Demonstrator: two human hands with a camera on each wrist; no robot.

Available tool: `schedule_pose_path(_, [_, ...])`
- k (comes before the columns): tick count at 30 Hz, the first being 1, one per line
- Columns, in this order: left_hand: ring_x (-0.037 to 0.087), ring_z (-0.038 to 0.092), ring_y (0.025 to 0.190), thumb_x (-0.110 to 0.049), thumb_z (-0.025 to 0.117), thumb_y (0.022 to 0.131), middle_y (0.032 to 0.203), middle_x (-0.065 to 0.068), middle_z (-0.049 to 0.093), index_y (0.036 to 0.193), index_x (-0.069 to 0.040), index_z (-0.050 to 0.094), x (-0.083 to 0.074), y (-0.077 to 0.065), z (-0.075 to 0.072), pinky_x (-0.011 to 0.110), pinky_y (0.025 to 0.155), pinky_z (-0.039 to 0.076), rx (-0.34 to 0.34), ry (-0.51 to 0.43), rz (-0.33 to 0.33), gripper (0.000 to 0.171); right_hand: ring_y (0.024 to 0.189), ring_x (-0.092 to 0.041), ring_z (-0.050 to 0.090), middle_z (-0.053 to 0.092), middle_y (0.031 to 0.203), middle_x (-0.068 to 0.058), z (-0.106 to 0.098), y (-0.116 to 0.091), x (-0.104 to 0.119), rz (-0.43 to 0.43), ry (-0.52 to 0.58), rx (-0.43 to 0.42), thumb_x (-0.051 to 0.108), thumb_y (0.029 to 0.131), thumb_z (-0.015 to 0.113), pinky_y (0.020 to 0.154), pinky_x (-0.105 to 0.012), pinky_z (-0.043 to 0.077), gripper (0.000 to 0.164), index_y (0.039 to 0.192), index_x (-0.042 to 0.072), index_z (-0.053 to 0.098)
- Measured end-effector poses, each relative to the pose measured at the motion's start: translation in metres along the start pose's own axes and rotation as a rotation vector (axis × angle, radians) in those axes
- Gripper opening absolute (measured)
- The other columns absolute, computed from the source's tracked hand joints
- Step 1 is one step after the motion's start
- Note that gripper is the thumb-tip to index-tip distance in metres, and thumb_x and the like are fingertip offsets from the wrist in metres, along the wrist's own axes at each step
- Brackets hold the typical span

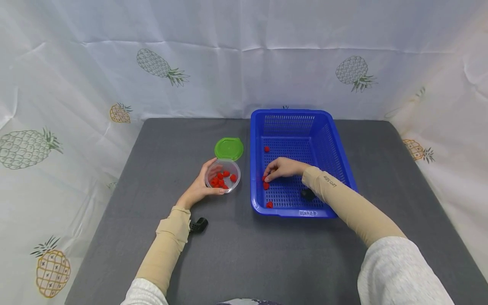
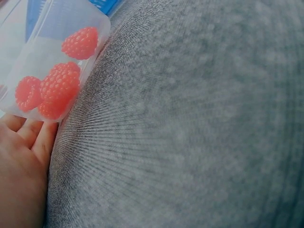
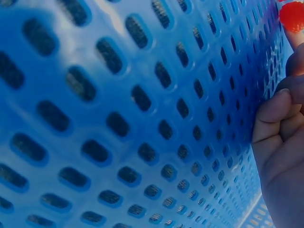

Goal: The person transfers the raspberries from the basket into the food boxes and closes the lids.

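My left hand (image 1: 202, 184) grips the side of a round clear plastic tub (image 1: 229, 164), thumb at the near side and fingers at the far side. Several red raspberries (image 1: 233, 178) lie in it; the left wrist view shows raspberries (image 2: 80, 43) through the tub's wall. Inside a blue plastic basket (image 1: 342, 156), my right hand (image 1: 284, 167) pinches a raspberry (image 1: 264, 178) between thumb and fingertips. Just below it is another raspberry (image 1: 266, 186). Others rest on the basket floor, one raspberry (image 1: 267, 149) farther back and one raspberry (image 1: 270, 204) near the front.
Just behind the tub lies a green lid (image 1: 229, 149). A grey table (image 1: 236, 254) carries everything, with a pineapple-print cloth (image 1: 213, 80) hanging behind and at both sides. Black wrist devices show at the left forearm (image 1: 199, 225) and under the right forearm.
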State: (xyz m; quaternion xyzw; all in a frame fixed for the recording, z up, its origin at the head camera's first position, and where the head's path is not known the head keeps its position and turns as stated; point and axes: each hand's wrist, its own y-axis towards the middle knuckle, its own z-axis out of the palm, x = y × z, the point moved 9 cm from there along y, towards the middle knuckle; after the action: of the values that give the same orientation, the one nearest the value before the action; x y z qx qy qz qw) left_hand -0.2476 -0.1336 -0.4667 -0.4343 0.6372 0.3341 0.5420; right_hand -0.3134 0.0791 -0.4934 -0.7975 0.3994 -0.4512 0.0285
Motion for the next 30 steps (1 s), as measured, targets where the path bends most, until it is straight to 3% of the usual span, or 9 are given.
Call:
schedule_pose_path(12, [0.033,0.028,0.13,-0.001,0.073,0.066,0.138,0.018,0.03,0.139,-0.015,0.009,0.003,0.002,0.0,0.047,0.108,0.018,0.004,-0.057,0.049,0.097,0.082,-0.009,0.056,0.066,0.086,0.004,-0.014,-0.011,0.008,0.026,0.057,-0.043,0.039,0.076,0.064,0.08,-0.025,0.042,0.024,0.092,0.021,0.067])
schedule_pose_path(18, [0.029,0.028,0.13,-0.005,0.073,0.067,0.139,0.014,0.031,0.139,-0.02,0.01,0.006,0.003,-0.001,0.045,0.108,0.019,0.006,-0.05,0.035,0.097,0.087,-0.011,0.057,0.066,0.09,0.005,-0.023,-0.016,0.011,0.012,0.092,-0.078,0.045,0.075,0.063,0.083,-0.028,0.042,0.029,0.093,0.023,0.066])
schedule_pose_path(25, [0.033,0.027,0.13,-0.003,0.073,0.067,0.139,0.018,0.029,0.139,-0.015,0.009,-0.002,0.001,0.001,0.047,0.108,0.018,0.006,-0.05,0.038,0.097,0.09,-0.014,0.058,0.066,0.097,-0.002,-0.03,-0.023,0.022,-0.043,0.156,-0.11,0.039,0.078,0.062,0.083,-0.03,0.044,0.027,0.096,0.019,0.066])
schedule_pose_path(30, [0.034,0.026,0.13,-0.004,0.073,0.068,0.139,0.019,0.028,0.139,-0.013,0.009,-0.002,-0.001,0.001,0.048,0.107,0.018,0.011,-0.038,0.036,0.096,0.095,-0.018,0.057,0.065,0.097,0.001,-0.039,-0.029,0.038,-0.077,0.219,-0.142,0.039,0.079,0.061,0.086,-0.033,0.043,0.029,0.097,0.017,0.065])
